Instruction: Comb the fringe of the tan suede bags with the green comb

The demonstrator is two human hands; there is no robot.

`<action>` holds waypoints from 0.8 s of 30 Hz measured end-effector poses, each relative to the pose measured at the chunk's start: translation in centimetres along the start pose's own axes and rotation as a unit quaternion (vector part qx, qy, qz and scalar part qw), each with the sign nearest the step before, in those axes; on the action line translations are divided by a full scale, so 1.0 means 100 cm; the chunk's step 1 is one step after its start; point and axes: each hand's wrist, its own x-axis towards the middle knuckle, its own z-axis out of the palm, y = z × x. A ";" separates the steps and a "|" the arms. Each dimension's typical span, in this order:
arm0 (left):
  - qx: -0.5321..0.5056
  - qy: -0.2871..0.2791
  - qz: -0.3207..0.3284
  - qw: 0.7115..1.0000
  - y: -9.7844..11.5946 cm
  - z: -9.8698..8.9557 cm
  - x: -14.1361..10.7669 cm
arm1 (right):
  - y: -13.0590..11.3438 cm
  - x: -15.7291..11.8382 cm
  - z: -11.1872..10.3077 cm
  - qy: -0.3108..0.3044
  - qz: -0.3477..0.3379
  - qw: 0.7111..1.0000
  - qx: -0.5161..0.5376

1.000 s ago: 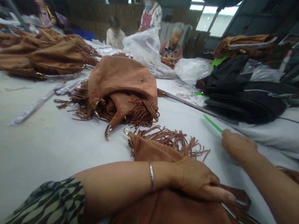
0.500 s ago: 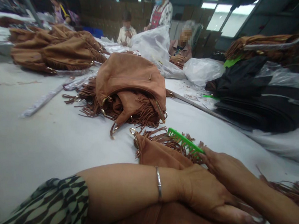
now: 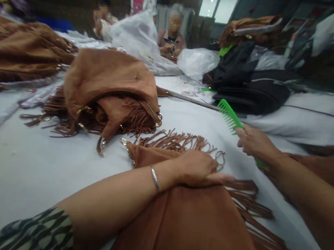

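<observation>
A brown suede bag (image 3: 189, 218) with long fringe lies on the table in front of me. My left hand (image 3: 198, 167) rests across its upper part, thumb stretched to the right and the other fingers bent down over the bag's edge, their tips hidden. Strands of fringe (image 3: 180, 140) fan out beyond this hand, and more hang loose at the right side. My right hand (image 3: 254, 141) is closed round a green wide-toothed comb (image 3: 231, 116), raised to the right of the bag and apart from the fringe.
Another brown fringed bag (image 3: 113, 75) sits beyond, with a heap of brown bags (image 3: 14, 49) at the far left. Clear plastic bags (image 3: 198, 62) and folded black material (image 3: 251, 92) lie farther back. A seated person (image 3: 173, 38) and other people are across the white table (image 3: 17, 175).
My right hand has lifted the comb out of the fringe, up and to the right. My left hand stays on the bag, its fingers now more bent. The view has turned right.
</observation>
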 end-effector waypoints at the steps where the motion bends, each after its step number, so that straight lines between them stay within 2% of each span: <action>1: 0.012 0.003 -0.007 1.000 -0.003 0.000 0.000 | 0.002 -0.022 -0.002 -0.007 0.008 0.998 0.062; 4: 0.043 0.025 -0.042 0.998 -0.011 -0.003 -0.001 | 0.004 -0.100 -0.006 -0.061 0.052 0.976 0.204; 7: 0.065 0.057 -0.107 0.990 -0.015 -0.007 -0.005 | 0.003 -0.170 0.001 -0.136 0.054 0.967 0.208; 9: 0.070 0.083 -0.151 0.983 -0.014 -0.008 -0.011 | -0.003 -0.196 0.008 -0.133 0.006 0.972 0.196; 12: 0.068 0.126 -0.199 0.969 -0.008 -0.006 -0.022 | -0.023 -0.206 0.013 -0.099 -0.132 0.969 0.182; 14: 0.054 0.133 -0.208 0.967 -0.001 -0.003 -0.031 | -0.039 -0.205 0.015 -0.111 -0.166 0.971 0.131; 16: 0.033 0.115 -0.202 0.972 0.008 0.000 -0.041 | -0.052 -0.204 0.018 -0.121 -0.148 0.981 0.044; 19: 0.008 0.065 -0.178 0.982 0.021 0.003 -0.058 | -0.058 -0.206 0.026 -0.099 -0.119 0.984 -0.086; 21: -0.001 0.052 -0.164 0.985 0.025 0.003 -0.067 | -0.052 -0.206 0.030 -0.084 -0.093 0.981 -0.151; 24: -0.017 0.035 -0.169 0.985 0.024 -0.003 -0.068 | -0.034 -0.196 0.032 -0.067 -0.070 0.976 -0.193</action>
